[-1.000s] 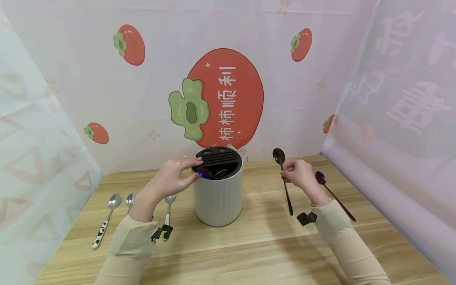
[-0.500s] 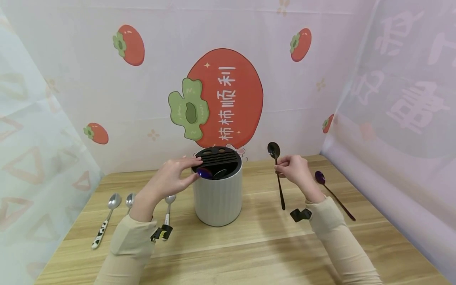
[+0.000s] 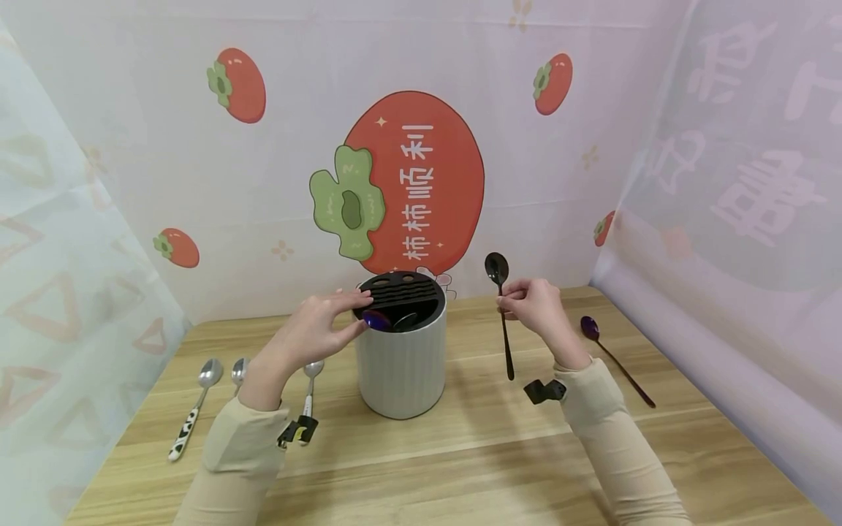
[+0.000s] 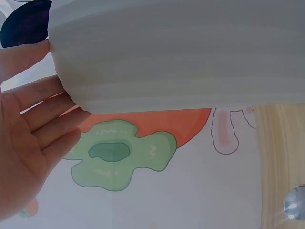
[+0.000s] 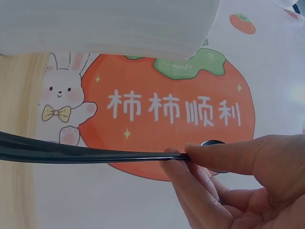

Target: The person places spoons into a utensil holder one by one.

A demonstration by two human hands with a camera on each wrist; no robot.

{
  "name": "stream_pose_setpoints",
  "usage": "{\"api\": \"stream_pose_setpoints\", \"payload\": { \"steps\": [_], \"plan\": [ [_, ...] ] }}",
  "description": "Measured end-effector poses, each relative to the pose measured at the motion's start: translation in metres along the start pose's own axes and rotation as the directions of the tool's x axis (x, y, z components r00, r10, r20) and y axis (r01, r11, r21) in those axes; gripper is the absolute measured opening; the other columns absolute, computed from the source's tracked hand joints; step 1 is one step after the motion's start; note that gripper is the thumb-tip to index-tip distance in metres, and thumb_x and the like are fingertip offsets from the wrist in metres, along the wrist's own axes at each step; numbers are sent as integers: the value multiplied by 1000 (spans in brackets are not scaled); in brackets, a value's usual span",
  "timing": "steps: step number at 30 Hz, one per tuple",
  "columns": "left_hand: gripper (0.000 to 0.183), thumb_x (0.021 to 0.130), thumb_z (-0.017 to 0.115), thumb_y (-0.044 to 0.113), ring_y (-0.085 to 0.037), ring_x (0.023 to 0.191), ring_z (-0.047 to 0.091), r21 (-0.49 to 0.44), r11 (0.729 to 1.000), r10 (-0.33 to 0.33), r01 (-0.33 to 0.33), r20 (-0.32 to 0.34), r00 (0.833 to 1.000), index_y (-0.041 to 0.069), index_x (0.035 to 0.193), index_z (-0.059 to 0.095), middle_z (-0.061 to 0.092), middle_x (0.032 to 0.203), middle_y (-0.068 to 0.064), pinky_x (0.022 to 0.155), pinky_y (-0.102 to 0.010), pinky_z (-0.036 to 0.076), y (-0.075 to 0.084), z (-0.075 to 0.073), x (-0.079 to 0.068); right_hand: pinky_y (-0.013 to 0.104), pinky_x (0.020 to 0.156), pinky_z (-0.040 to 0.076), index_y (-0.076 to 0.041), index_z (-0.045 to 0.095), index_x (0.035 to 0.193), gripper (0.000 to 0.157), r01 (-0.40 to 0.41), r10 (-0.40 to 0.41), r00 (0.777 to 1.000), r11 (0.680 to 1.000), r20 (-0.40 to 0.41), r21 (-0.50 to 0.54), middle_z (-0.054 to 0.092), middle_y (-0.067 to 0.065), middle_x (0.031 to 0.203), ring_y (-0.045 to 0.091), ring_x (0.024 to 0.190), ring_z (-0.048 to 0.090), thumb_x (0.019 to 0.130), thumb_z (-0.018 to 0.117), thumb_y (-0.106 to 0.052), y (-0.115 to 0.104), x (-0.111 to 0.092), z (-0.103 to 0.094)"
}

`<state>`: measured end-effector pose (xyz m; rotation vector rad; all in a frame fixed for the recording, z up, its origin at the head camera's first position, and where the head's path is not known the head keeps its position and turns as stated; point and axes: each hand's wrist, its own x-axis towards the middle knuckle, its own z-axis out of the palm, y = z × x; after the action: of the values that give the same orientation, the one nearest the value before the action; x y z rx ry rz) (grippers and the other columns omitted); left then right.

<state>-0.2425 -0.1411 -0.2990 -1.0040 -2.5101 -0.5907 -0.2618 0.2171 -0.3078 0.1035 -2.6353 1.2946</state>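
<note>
A white ribbed utensil holder (image 3: 401,372) with a black slotted top (image 3: 397,291) stands on the table. Inside its front opening sit a blue-purple spoon (image 3: 377,319) and a dark spoon (image 3: 405,321), bowls up. My left hand (image 3: 314,330) rests on the holder's left rim, fingers fairly straight, the thumb close by the blue-purple spoon. To the right of the holder, my right hand (image 3: 536,307) pinches a black spoon (image 3: 505,332) by its handle, bowl up, above the table. The right wrist view shows thumb and fingertips on that handle (image 5: 95,155).
Silver spoons lie at left: one with a cow-spotted handle (image 3: 193,416), another (image 3: 240,371) partly behind the left forearm, and a third with a white handle (image 3: 312,387). A purple spoon (image 3: 615,358) lies at right. Printed cloth (image 3: 421,44) rises behind the wooden table (image 3: 421,475).
My right hand has moved left towards the holder and slightly up, carrying the black spoon. My left hand has stayed on the rim.
</note>
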Motion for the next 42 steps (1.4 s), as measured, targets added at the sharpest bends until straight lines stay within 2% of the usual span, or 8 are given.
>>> {"api": "stream_pose_setpoints", "payload": {
  "steps": [4,17,25,32,38,42],
  "plan": [
    [39,89,65,26,-31,118,59,8,1000,9,-9,-8,1000,8,123,64,65,123,-7,101,-48,45,0,0,1,27,63,59,4,66,97,19,16,-16,1000,1000,-7,-12,72,19,89,23,73,72,88,66,-13,-5,0,1],
    [40,88,66,26,-30,118,59,5,1000,14,-14,-4,1000,7,123,64,65,123,-7,102,-47,44,-1,0,1,26,63,58,2,66,97,20,40,-40,999,999,-24,13,72,18,90,11,67,69,87,67,-15,-26,-2,1],
    [39,88,66,24,-31,116,59,11,1000,20,-20,-6,1000,7,123,64,66,122,-8,101,-48,45,-2,0,1,25,63,58,1,66,96,18,60,-59,998,998,-26,27,72,17,90,20,74,71,87,67,-14,-37,-4,2],
    [39,88,66,24,-30,116,60,14,1000,19,-19,-6,1000,7,123,64,66,121,-8,100,-48,45,-2,1,1,24,62,58,1,67,95,17,104,-103,994,994,-40,19,72,16,88,10,67,69,87,68,-13,-46,-5,3],
    [39,88,66,25,-30,116,60,11,1000,20,-20,-8,1000,7,123,64,66,122,-8,101,-47,45,-2,0,1,26,63,59,1,67,95,16,132,-130,991,991,-40,38,72,16,88,18,71,72,86,68,-12,-52,-5,3],
    [39,88,66,24,-29,116,60,12,1000,24,-24,-12,1000,7,123,64,66,121,-8,100,-47,46,-2,1,1,30,65,59,1,67,96,16,136,-134,990,989,-37,53,72,17,89,18,72,71,86,68,-12,-56,-5,2]
  ]
}}
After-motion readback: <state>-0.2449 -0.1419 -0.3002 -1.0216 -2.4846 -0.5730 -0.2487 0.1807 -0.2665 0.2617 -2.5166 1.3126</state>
